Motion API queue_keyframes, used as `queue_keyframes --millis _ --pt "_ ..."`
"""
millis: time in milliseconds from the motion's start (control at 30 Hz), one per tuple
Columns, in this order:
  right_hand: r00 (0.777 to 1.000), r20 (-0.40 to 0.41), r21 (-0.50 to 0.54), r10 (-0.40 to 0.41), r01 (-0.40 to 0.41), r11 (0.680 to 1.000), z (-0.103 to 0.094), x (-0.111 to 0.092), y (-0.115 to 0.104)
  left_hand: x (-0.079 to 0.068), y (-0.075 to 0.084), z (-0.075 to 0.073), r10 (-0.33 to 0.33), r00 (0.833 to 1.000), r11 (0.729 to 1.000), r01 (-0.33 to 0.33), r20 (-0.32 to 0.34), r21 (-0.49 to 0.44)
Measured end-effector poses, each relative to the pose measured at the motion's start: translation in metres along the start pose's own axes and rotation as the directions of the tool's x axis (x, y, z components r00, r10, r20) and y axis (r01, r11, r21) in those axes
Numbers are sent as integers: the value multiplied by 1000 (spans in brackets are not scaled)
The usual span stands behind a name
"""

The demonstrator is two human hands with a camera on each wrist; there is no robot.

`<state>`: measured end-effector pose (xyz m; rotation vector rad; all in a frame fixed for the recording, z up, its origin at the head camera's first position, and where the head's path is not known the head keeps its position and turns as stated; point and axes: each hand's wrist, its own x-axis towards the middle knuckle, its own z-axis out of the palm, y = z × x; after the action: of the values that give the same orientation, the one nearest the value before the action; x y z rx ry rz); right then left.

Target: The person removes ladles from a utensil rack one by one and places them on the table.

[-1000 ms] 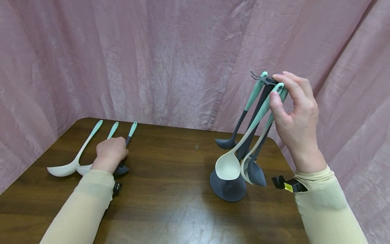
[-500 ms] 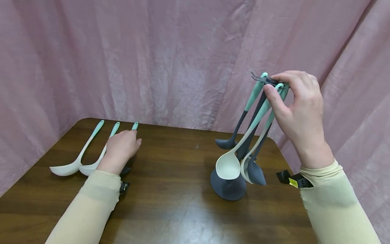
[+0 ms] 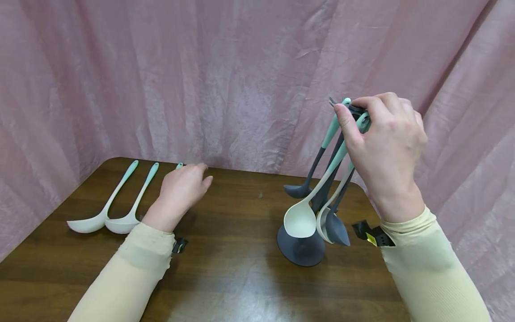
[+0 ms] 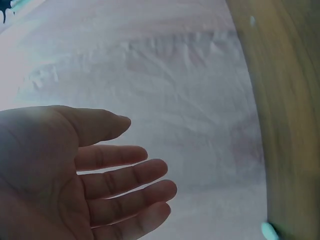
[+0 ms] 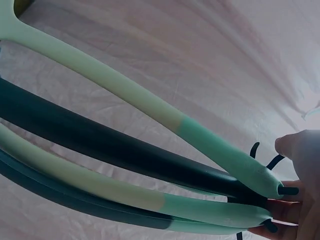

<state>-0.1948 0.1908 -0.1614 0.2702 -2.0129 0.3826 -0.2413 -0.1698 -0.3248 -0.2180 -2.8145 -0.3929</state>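
Observation:
My right hand grips the hooked top of a dark utensil stand, thumb to the left side, fingers over the back. Several ladles with mint handles hang from its hooks, among them a cream ladle in front and a dark ladle at the right. The right wrist view shows the stand's dark pole between the handles. My left hand is empty, fingers loosely extended, over the table's left half. It hides most of a dark ladle lying there; the mint handle tip shows.
Two white ladles with mint handles, a left one and a right one, lie side by side at the table's left. The wooden table ends at the back against a pink curtain.
My left hand has moved right from over the lying ladles, its fingers coming into view. The right hand's thumb has shifted left across the stand's top.

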Motion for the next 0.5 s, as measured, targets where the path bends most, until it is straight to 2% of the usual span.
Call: queue_keyframes --millis 100,300,500 --pt "1000 -22 4 -3 3 1000 1 1 -1 -1 10 1 22 1000 1000 -22 1 -17" --pt "999 -36 9 -22 22 1000 2 1 1 -4 29 1 96 994 994 -98 -57 -39" --pt "999 -44 17 -23 24 1000 1 1 2 -4 48 0 138 988 988 -143 -75 -56"
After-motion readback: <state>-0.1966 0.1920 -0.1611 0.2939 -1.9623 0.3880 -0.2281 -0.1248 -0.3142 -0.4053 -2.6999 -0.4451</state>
